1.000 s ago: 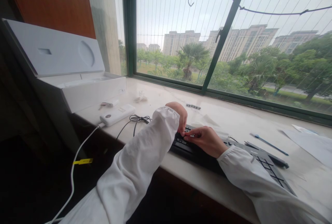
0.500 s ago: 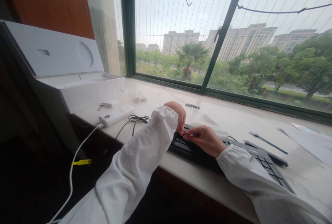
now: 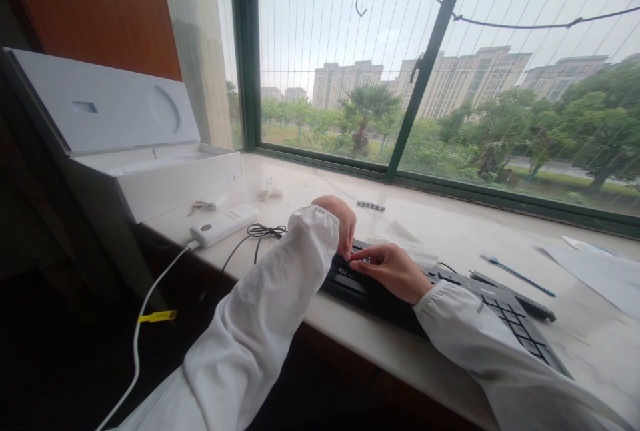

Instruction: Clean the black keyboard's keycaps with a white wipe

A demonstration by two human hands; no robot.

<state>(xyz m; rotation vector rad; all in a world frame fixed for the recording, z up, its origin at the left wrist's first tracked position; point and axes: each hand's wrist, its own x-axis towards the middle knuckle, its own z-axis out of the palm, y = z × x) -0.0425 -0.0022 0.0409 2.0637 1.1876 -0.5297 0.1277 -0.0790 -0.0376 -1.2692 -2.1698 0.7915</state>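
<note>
Both hands meet over the left part of a black keyboard that lies along the front edge of the marble sill. My left hand bends down from above, its fingers pinched close to the keys. From the right comes my right hand, thumb and index finger pressed together beside the left fingertips. Anything between the fingers is too small or hidden to name. Under my right sleeve, a dark grid of rectangular openings shows at the keyboard's right end.
A coiled black cable and a white power bank lie to the left, before an open white box. A small dark strip of pieces lies behind the hands. Rightward are a blue pen and papers.
Both hands have shifted very slightly left in view, along with a small movement of the camera. Their pinched pose over the keyboard stays the same.
</note>
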